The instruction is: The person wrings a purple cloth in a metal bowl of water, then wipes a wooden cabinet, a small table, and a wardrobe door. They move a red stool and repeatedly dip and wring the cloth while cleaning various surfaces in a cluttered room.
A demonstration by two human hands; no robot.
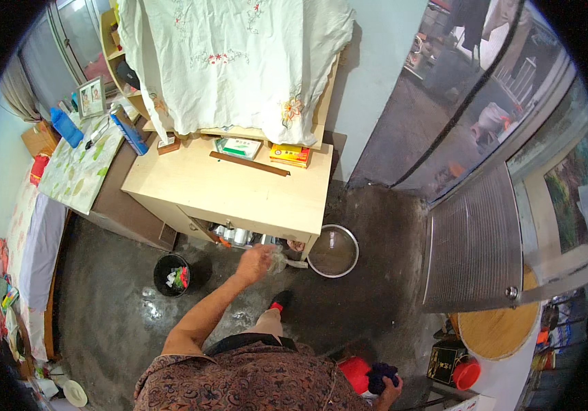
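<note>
My left hand (257,263) reaches forward in front of the low wooden cabinet (232,190), its fingers closed on a pale, crumpled translucent thing (277,259) that I cannot name more exactly. A whitish strip hangs beside that thing. At the lower right my right hand (390,393) holds a dark purple bunched cloth or knitted item (381,377), next to something bright red (354,374). The open lower part of the cabinet shows white rolls or containers (235,236). A round metal basin (333,251) stands on the floor by the cabinet's right corner.
A black waste bin (171,276) stands on the floor left of my arm. A bed (42,257) lies along the left side. On the right are a ribbed door panel (474,246), a round wooden board (499,329), a black box (446,362) and a red bucket (466,373).
</note>
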